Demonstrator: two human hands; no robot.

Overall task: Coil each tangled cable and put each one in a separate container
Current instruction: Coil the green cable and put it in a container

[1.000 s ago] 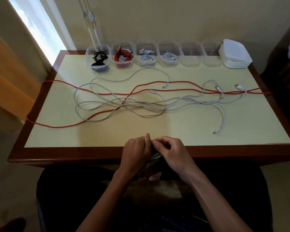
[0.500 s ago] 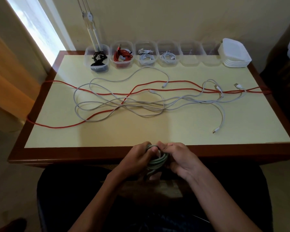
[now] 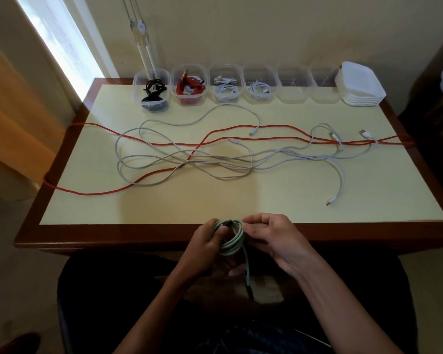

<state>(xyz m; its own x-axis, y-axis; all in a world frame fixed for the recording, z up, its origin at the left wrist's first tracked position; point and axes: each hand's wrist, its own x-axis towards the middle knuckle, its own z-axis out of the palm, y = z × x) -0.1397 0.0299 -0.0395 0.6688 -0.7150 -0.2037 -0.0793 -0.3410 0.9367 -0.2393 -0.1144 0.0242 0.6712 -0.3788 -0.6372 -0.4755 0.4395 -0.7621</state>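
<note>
A pale green cable (image 3: 232,241) is wound into a coil just in front of the table's near edge, with a loose end and dark plug hanging down toward my lap. My left hand (image 3: 207,245) grips the coil's left side. My right hand (image 3: 270,237) pinches its right side with curled fingers. On the table lie a long red cable (image 3: 164,144) and tangled white cables (image 3: 215,162). Along the back stand clear containers: one with a black cable (image 3: 152,92), one red (image 3: 189,85), two white (image 3: 225,86), and two empty ones (image 3: 293,84).
A stack of white lids (image 3: 361,85) sits at the back right corner. A lamp stand (image 3: 143,39) rises behind the left containers. The red cable hangs over both side edges of the table (image 3: 164,233). A window and curtain are at the left.
My hands have drawn apart a little and the green coil now shows fully between them, with its loose end hanging down. The cables on the table have not moved.
</note>
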